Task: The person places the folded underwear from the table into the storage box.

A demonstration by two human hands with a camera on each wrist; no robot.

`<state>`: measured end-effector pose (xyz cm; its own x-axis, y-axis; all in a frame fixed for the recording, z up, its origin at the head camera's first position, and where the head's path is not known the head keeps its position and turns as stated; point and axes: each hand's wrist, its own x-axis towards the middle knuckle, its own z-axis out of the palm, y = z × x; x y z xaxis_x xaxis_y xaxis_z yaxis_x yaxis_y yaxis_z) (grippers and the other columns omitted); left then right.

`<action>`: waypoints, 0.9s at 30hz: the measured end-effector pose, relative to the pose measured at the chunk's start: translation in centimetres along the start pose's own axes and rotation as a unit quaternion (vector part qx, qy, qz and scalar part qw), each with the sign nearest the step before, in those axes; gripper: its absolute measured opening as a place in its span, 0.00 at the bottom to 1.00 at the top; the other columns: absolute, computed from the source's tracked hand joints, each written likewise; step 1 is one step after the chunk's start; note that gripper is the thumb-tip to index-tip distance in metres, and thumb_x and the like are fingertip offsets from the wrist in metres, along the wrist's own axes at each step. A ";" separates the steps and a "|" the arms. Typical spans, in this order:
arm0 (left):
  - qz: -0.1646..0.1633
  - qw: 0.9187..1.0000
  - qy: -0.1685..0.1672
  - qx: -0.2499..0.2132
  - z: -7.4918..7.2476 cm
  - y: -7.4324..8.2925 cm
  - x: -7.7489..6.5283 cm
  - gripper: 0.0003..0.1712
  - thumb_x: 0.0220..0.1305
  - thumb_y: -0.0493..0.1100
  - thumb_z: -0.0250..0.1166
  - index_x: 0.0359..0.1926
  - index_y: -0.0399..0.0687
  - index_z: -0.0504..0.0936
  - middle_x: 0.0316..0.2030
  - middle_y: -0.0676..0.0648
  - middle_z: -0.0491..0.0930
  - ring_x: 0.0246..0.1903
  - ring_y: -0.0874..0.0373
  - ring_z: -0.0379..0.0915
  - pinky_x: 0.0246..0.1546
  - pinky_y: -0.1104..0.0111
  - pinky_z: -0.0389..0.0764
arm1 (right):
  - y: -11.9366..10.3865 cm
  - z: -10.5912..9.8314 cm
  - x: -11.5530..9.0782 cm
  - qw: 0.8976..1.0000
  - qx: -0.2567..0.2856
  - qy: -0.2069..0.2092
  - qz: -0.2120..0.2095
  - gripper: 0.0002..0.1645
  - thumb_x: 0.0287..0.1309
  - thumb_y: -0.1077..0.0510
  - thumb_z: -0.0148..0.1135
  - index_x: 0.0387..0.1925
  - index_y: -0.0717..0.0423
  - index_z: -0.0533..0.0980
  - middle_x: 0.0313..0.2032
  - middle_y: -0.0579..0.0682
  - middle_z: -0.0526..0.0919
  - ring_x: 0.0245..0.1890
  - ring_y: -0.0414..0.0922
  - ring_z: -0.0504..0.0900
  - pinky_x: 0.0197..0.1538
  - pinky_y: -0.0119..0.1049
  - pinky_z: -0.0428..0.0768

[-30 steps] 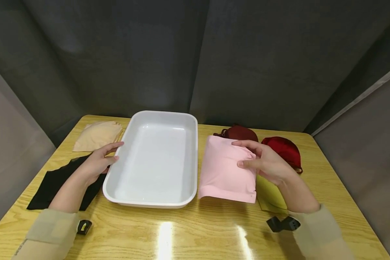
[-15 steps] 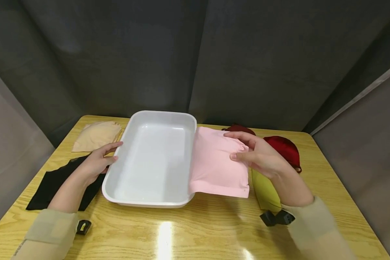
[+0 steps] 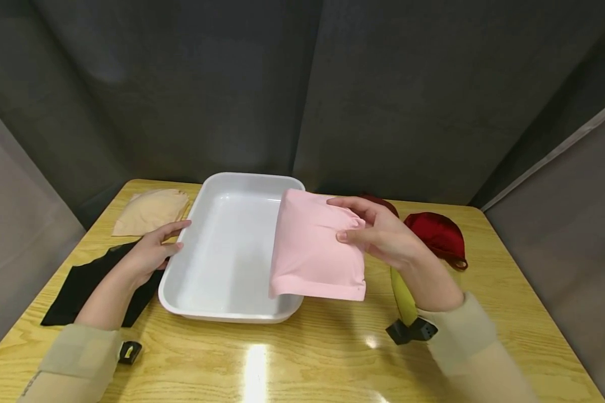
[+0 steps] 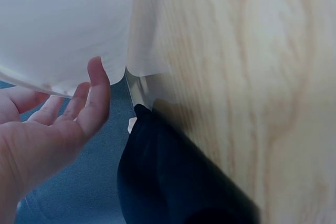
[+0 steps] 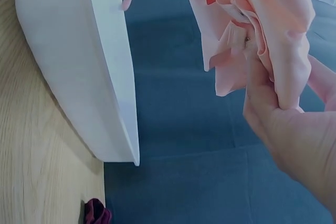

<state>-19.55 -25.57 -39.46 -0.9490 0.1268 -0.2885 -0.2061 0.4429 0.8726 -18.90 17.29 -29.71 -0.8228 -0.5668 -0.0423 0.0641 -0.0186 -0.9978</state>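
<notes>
1 pink garment [image 3: 310, 257] in R hand [image 3: 388, 232], partly o/ tray [image 3: 222, 257].

One garment [image 3: 312, 252] is plain pink, the tray [image 3: 232, 246] plain white.

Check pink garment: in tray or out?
Out: right hand holds the pink garment partly over the white tray; right wrist view shows them apart.

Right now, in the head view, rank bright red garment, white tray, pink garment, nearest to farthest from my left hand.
1. White tray: at your left hand.
2. Pink garment: in your right hand.
3. Bright red garment: farthest right.
</notes>
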 end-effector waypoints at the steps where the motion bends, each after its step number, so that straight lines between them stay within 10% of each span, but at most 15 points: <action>1: 0.000 1.000 -0.001 0.000 0.0 0.0 0.0 0.32 0.72 0.39 0.49 0.74 0.53 0.51 0.70 0.37 0.50 0.60 0.40 0.61 0.45 0.59 0.74 | 0.0 0.1 0.1 1.000 0.004 0.001 0.000 0.31 0.54 0.73 0.60 0.59 0.56 0.68 0.50 0.54 0.73 0.43 0.47 0.75 0.41 0.39 0.82; 27: 0.010 1.000 -0.005 -0.010 -0.1 0.0 -0.2 0.32 0.72 0.40 0.49 0.74 0.52 0.50 0.70 0.36 0.50 0.58 0.41 0.64 0.43 0.60 0.77 | 2.3 4.2 4.7 0.997 0.082 0.008 0.000 0.32 0.53 0.77 0.56 0.60 0.59 0.68 0.47 0.53 0.75 0.42 0.44 0.75 0.39 0.35 0.81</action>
<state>-19.39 -25.71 -39.37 -0.9507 0.1435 -0.2749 -0.1925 0.4219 0.8860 -20.26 11.17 -32.04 -0.8313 -0.5540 -0.0450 0.1553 -0.1537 -0.9758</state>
